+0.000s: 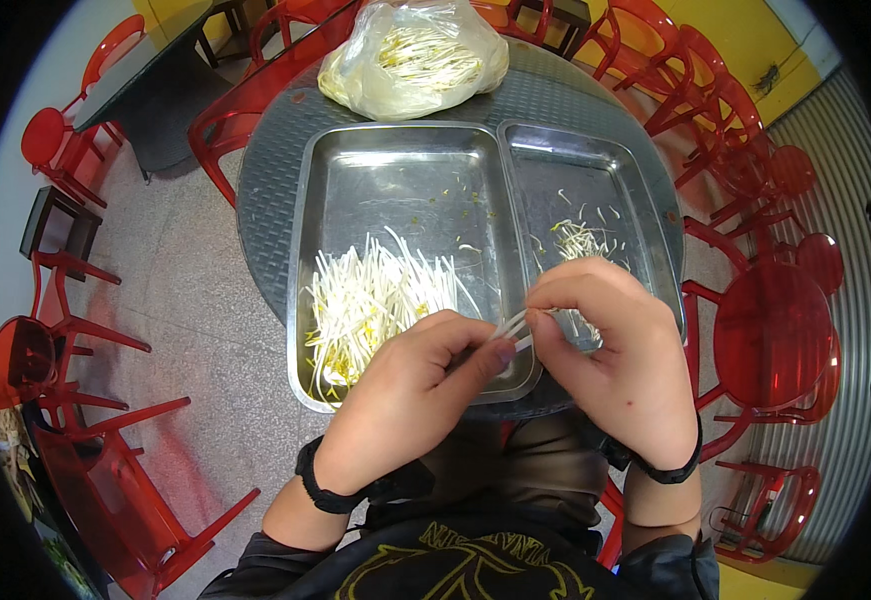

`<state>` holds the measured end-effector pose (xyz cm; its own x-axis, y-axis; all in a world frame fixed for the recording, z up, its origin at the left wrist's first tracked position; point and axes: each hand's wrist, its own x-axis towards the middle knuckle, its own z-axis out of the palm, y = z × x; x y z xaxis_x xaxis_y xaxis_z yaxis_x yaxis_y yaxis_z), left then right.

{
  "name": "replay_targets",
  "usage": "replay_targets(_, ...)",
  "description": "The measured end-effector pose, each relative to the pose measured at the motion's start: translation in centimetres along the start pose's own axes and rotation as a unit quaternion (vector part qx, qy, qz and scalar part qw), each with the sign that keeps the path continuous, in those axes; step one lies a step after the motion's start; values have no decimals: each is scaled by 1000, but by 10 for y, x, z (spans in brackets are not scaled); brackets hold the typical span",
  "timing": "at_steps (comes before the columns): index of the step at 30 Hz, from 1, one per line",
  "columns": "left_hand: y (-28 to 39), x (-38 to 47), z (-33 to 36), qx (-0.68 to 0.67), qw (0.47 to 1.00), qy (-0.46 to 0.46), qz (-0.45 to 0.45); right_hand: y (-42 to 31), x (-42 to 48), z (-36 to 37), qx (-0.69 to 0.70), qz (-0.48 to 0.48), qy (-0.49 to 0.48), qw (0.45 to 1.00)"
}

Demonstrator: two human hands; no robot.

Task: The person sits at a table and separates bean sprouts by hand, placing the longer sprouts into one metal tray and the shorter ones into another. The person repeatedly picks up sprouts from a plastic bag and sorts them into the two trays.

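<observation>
My left hand (435,375) holds a few white bean sprouts (514,328) between thumb and forefinger, over the right side of the large steel tray (405,191). The thumb and forefinger of my right hand (611,349) pinch the ends of those same sprouts, near the rim between the two trays. A thick heap of bean sprouts (375,300) with yellow heads lies in the near left part of the large tray. In the narrower steel tray (566,157) on the right, a small pile of thin root ends (581,241) is partly hidden behind my right hand.
A clear plastic bag (345,64) full of bean sprouts stands at the far side of the round dark table (266,187). Translucent red chairs (773,337) surround it. Another dark table (157,60) is at the upper left, and a ribbed metal shutter (848,300) lies to the right.
</observation>
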<state>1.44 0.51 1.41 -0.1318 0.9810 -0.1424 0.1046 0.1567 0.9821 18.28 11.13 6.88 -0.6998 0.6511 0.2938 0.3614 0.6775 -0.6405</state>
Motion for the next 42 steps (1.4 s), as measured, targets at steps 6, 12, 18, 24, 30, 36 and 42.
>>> replay_targets(6,0,-1,2,24,999,13,30,-1,-2,7,-66,-25,21,997)
replay_targets(12,2,-1,2,13,1000,9,16,20,-4,6,-179,-65,136,972)
replay_targets(18,2,0,-3,-9,1000,2,8,57,8,-25,-288,211,42,933)
replay_targets(24,0,1,1,9,1000,-17,0,30,6,-19,55,81,-7,995)
replay_targets(30,1,-1,3,11,1000,-18,14,17,13,-1,136,10,-121,983)
replay_targets(36,2,-1,0,13,999,-31,-17,16,15,-12,113,67,-69,989)
replay_targets(42,3,-1,0,8,1000,-16,8,20,12,-18,190,111,-96,971)
